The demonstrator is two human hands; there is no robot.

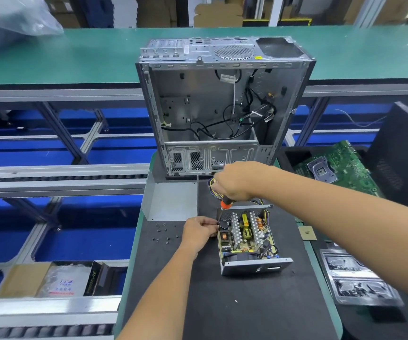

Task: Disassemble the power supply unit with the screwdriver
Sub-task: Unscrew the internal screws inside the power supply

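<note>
Head view shows the power supply unit [249, 239] lying on the dark surface [247, 310] with its top already off, so the circuit board, heat sinks and coils sit exposed inside the remaining metal tray. A bent sheet-metal cover [171, 201] lies on the far side of the left hand's fingers, well apart from the unit, and appears to be the removed lid. Just to the outer side of those fingers, several small dark screws [165, 233] are scattered loose on the surface, which suggests the outer fastening is done.

The right hand [235, 180] has its fingers wrapped round the screwdriver [225, 203], whose orange-and-black handle shows just below the fist; the shaft points down toward the far left corner of the board, though the tip is hidden. The left hand [199, 233] has its fingers curled at the unit's left edge, pinching or steadying something small there; exactly what cannot be told.

Judging by this, the task is roughly midway: cover off, board still seated in the tray, its cables still bunched beyond the right fingers. Freeing the board and fan seems left.

An emptied computer case [222, 106] stands beyond both hands.
</note>
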